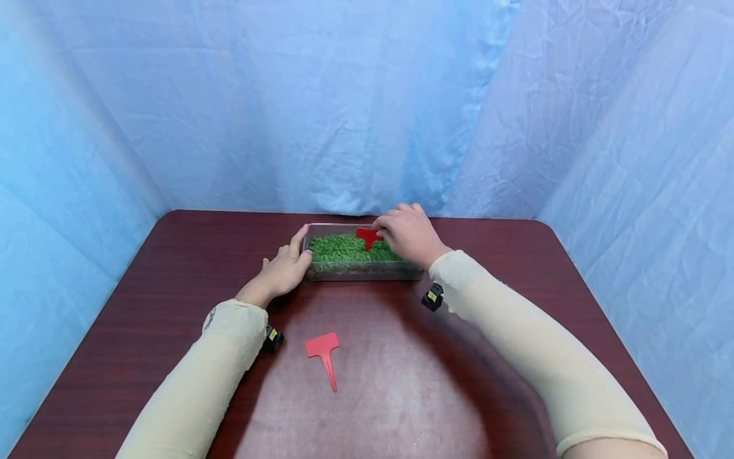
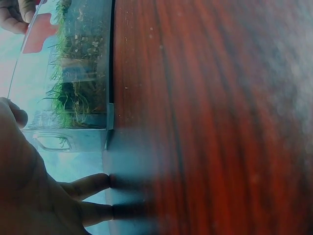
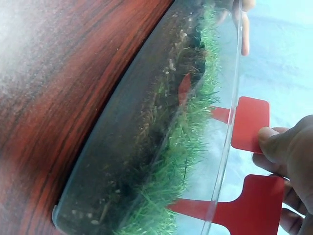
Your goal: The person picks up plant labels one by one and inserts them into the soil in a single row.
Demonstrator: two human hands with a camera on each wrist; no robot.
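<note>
Nearest, a spare red T-shaped marker (image 1: 323, 356) lies flat on the dark wooden table (image 1: 401, 395). Beyond it, a clear tray (image 1: 361, 271) holds soil topped with grass (image 1: 344, 247). Left hand (image 1: 283, 271), fingers straight, rests against tray's left end. Right hand (image 1: 408, 233) pinches a red marker (image 1: 368, 236) standing in the grass.

Right hand (image 3: 288, 152) pinches red plant marker (image 3: 250, 123) at right edge | grass-filled clear tray (image 3: 146, 161) runs diagonally through centre | wooden table (image 3: 54, 73) upper left
</note>
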